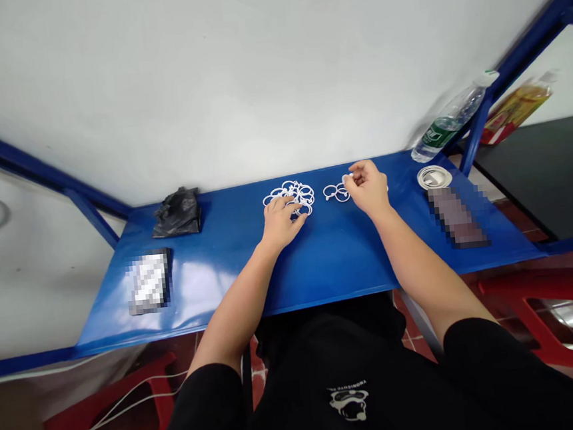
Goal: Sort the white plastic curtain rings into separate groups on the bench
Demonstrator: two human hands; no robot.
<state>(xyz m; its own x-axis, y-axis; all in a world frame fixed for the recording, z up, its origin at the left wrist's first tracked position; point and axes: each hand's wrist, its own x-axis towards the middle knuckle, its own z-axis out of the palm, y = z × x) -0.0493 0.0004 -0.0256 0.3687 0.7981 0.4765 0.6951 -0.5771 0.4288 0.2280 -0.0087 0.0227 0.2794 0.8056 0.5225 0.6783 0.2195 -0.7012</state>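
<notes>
A pile of thin white rings with small knobs, which look like curtain rings (303, 190), lies near the back of the blue table (330, 258). My left hand (278, 225) rests on the pile's near left side, fingers and thumb apart, covering some rings. Right of the pile is a smaller group of the same rings (335, 193). Over that group my right hand (370, 189) is closed in a pinch, with a bit of a white ring (347, 178) at its fingertips. The palm hides part of this group, and a white edge shows beyond it.
A black plastic bag (179, 213) and a blurred-out flat item (149, 280) lie at left. At right are a coiled white cable (434, 177), a pixelated dark item (457, 217) and a leaning water bottle (451, 120). Blue frame bars (476, 125) and a white wall (234, 79) bound the table.
</notes>
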